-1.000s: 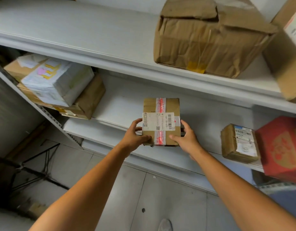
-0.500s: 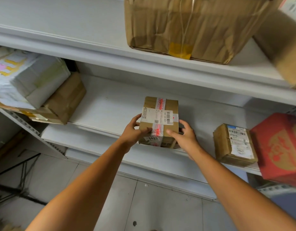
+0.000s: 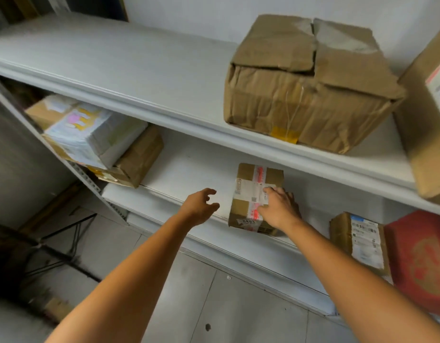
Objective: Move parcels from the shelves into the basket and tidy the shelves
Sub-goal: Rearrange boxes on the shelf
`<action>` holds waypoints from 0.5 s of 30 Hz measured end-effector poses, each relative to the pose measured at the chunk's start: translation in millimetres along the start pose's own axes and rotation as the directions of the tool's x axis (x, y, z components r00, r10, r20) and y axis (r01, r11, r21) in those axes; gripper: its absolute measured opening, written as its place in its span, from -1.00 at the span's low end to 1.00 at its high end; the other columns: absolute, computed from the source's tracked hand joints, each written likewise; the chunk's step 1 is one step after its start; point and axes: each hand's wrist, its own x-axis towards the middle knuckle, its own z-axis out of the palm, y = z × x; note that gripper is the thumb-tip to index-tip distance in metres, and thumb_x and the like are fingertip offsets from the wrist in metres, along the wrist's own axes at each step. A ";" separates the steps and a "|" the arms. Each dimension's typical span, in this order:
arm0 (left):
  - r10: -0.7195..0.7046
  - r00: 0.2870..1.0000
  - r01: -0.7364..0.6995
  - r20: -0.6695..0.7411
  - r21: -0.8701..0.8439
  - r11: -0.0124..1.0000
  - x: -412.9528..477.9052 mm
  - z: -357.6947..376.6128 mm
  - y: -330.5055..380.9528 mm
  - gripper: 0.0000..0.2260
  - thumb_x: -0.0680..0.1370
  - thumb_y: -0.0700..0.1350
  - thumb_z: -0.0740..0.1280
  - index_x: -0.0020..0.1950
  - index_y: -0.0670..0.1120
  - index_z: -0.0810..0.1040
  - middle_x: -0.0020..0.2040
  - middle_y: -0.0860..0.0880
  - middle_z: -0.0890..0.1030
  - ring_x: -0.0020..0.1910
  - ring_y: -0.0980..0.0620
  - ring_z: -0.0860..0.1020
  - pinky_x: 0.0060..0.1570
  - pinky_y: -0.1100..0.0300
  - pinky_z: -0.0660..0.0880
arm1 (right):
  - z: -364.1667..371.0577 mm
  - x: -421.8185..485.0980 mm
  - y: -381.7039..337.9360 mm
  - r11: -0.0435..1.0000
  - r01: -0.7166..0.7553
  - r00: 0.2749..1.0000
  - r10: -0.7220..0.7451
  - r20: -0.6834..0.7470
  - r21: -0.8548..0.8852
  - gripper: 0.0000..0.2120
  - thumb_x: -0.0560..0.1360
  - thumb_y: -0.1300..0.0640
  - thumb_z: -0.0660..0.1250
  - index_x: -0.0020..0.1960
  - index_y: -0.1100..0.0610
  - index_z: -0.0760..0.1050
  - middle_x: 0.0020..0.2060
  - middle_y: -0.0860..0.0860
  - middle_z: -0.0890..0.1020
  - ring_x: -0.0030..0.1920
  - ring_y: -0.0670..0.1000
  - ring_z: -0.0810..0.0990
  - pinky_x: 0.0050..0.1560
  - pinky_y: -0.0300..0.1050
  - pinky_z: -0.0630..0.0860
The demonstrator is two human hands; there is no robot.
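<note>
A small brown parcel (image 3: 248,184) with red-and-white tape and a white label sits on the middle white shelf (image 3: 189,169) near its front edge. My right hand (image 3: 279,207) rests on its top, fingers spread over the label. My left hand (image 3: 200,206) hovers just left of the parcel, off it, with loosely curled fingers holding nothing. No basket is in view.
A large crumpled brown box (image 3: 308,87) and part of another box (image 3: 429,115) stand on the upper shelf. Stacked at the middle shelf's left are a white parcel (image 3: 90,134) on brown boxes (image 3: 137,159). To the right lie a small labelled box (image 3: 360,241) and a red box (image 3: 419,263).
Both hands set the small parcel down on the middle shelf. My left hand has let go and pulled away to the left; my right hand has shifted onto the parcel's top.
</note>
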 end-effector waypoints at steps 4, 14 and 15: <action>-0.082 0.991 0.091 -0.109 0.079 0.993 -24.0 -44.4 -25.1 -0.56 0.59 0.00 0.34 0.45 0.01 0.40 0.35 -0.12 0.52 0.30 -0.08 0.50 0.23 0.14 0.41 | -5.5 5.2 -40.2 0.993 0.111 0.990 -0.114 0.079 0.042 -0.51 0.55 0.03 0.33 0.46 0.05 0.36 0.39 0.10 0.46 0.34 0.20 0.43 0.32 0.06 0.43; -0.280 0.914 0.301 -0.293 0.028 0.953 -81.0 -132.3 -99.7 -0.57 0.57 0.00 0.32 0.44 0.00 0.40 0.32 -0.13 0.53 0.27 -0.09 0.51 0.24 0.03 0.48 | 13.4 11.0 -158.7 0.937 0.343 0.919 -0.351 0.178 0.075 -0.49 0.56 -0.01 0.32 0.46 0.08 0.36 0.37 0.12 0.49 0.35 0.17 0.45 0.32 0.02 0.44; -0.292 0.908 0.313 -0.301 0.023 0.949 -84.1 -141.0 -106.8 -0.56 0.56 0.01 0.32 0.43 0.00 0.41 0.31 -0.12 0.55 0.27 -0.08 0.52 0.25 0.01 0.48 | 16.2 11.1 -170.2 0.933 0.352 0.915 -0.360 0.182 0.076 -0.49 0.56 -0.01 0.32 0.46 0.09 0.36 0.37 0.12 0.49 0.35 0.17 0.45 0.32 0.02 0.44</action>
